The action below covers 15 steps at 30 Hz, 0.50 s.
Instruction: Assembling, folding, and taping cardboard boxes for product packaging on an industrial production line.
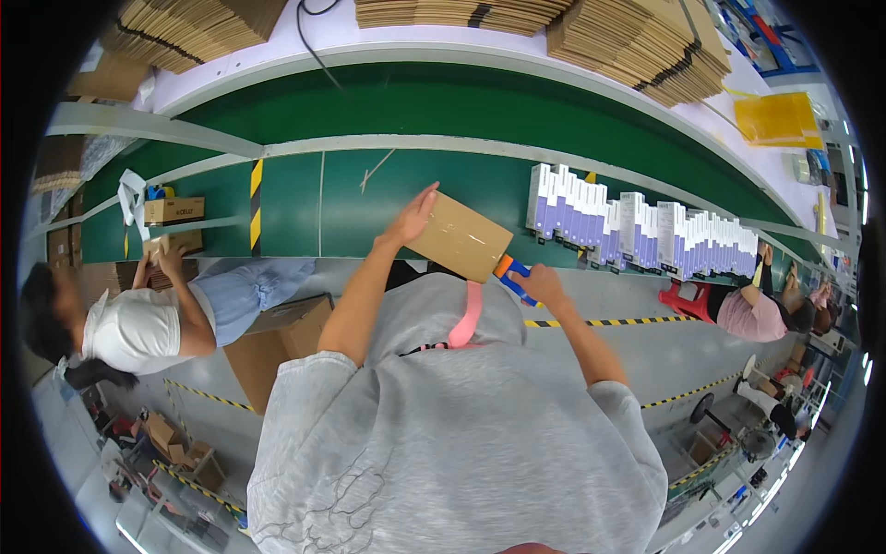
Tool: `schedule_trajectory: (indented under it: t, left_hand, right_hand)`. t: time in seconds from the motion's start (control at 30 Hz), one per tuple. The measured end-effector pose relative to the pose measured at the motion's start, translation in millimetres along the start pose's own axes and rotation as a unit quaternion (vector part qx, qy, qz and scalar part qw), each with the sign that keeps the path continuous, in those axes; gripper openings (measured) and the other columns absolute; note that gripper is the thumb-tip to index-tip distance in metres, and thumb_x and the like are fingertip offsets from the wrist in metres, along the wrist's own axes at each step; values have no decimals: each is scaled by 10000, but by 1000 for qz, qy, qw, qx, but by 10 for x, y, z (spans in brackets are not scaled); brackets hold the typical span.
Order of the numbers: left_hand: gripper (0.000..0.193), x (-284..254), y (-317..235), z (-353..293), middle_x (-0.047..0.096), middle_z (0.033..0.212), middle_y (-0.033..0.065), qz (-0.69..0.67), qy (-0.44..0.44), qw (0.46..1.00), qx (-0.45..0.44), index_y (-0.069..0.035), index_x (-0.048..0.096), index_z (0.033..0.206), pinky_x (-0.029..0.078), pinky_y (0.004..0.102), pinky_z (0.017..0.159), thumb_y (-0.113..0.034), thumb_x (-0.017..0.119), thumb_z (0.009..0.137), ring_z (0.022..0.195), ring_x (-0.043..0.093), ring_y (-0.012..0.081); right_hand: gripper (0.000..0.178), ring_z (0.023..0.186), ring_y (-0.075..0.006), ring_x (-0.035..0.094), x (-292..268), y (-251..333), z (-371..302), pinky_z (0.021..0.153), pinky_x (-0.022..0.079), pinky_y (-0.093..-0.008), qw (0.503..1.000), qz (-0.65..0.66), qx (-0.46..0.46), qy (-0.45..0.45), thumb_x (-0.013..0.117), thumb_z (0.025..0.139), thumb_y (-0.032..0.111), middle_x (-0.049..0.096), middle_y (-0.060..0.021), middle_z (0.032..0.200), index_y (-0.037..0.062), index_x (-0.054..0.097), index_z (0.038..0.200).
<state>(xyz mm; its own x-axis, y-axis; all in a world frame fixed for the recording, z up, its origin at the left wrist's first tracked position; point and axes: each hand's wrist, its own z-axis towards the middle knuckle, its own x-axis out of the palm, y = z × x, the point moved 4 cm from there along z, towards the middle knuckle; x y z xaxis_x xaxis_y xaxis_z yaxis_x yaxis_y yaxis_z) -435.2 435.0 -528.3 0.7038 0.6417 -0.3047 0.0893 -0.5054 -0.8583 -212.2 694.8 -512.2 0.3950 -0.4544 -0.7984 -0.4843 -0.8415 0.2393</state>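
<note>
A brown cardboard box (461,238) sits tilted at the near edge of the green bench, in front of my body, with a shiny strip on its upper face. My left hand (413,218) grips it by the left side, fingers at the far corner. In my right hand (544,285) is a blue and orange tape dispenser (514,275), its orange end against or very near the box's right edge. Whether tape runs between them I cannot make out.
Rows of white and purple small boxes (637,226) stand on the bench to the right. Flat cardboard stacks (637,46) line the far shelf. At left, a person in white (138,328) handles brown boxes (175,210). A large open carton (272,342) stands behind my left arm.
</note>
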Motion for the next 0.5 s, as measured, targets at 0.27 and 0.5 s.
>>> schedule_trajectory:
  t: [0.27, 0.5]
  left_hand:
    - [674, 416, 787, 24, 267, 1561, 168, -304, 93, 944, -83, -61, 288, 1501, 214, 380, 1177, -488, 409, 993, 1440, 256, 304]
    - [991, 5, 418, -512, 401, 1466, 184, -185, -113, 960, -180, -27, 343, 1477, 304, 369, 1120, -731, 551, 812, 1357, 380, 238]
  right_hand:
    - [364, 824, -358, 668, -36, 550, -318, 730, 507, -480, 995, -38, 53, -74, 654, 836, 450, 701, -153, 906, 188, 690, 1086]
    - [471, 830, -398, 680, 350, 576, 1, 721, 548, -485, 998, -54, -16, -19, 632, 838, 490, 696, -227, 898, 44, 698, 974]
